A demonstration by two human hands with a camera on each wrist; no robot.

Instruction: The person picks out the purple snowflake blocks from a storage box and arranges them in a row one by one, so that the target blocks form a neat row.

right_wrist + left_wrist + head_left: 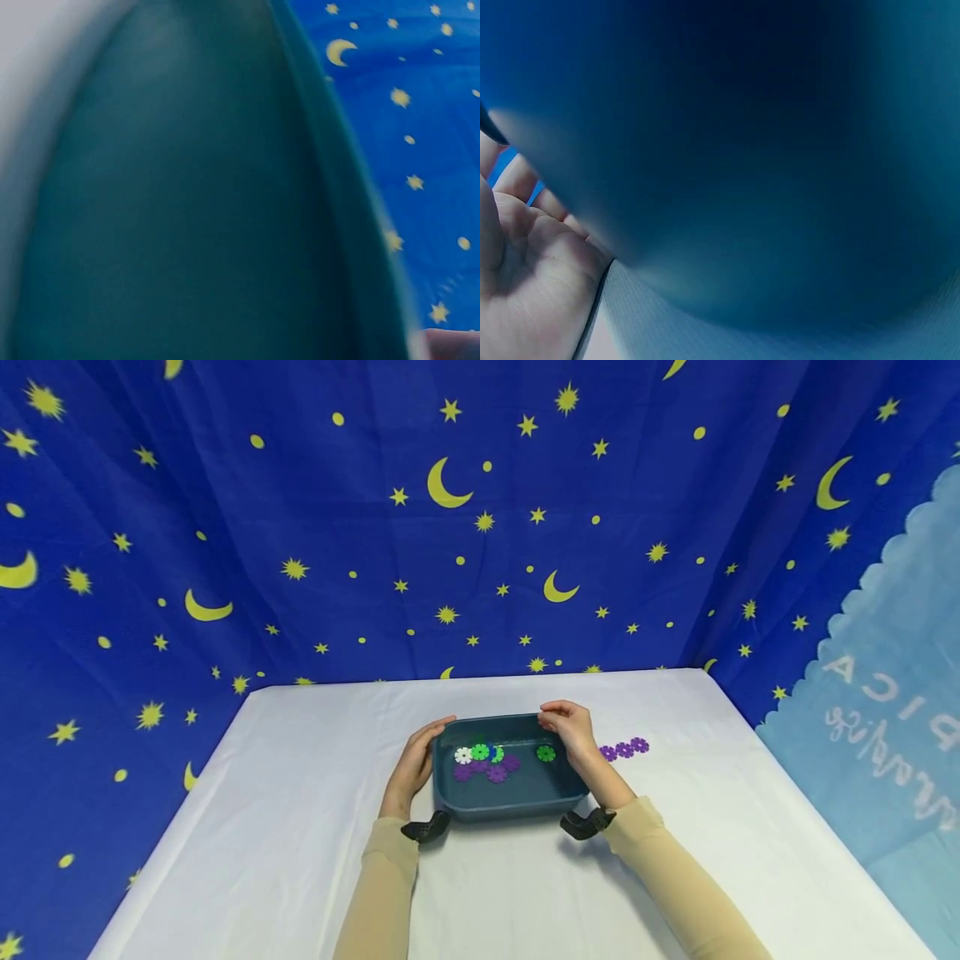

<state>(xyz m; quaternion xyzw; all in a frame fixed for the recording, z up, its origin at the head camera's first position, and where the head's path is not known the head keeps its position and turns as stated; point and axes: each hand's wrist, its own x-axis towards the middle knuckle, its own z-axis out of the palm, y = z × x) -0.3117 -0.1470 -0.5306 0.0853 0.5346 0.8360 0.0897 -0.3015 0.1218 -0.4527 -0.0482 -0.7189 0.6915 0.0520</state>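
A dark teal plastic box (pixel 510 812) is held between both hands above the white table. My left hand (pixel 411 770) holds its left wall from outside; in the left wrist view the palm (pixel 544 289) lies beside the blurred box wall (pixel 742 225). My right hand (pixel 573 731) grips the rim near the far right corner, and just a bit of a finger (pixel 448 343) shows in the right wrist view. Inside lie a white snowflake disc (pixel 463 756), green discs (pixel 480 752) and several purple discs (pixel 497 773). Another green disc (pixel 546 753) lies apart toward the right.
A row of joined purple discs (pixel 624 750) lies on the white-covered table (pixel 315 827), right of the box and partly behind my right hand. A blue curtain (pixel 480 543) with yellow stars and moons stands behind the table. Light blue cloth (pixel 892 652) hangs at the right.
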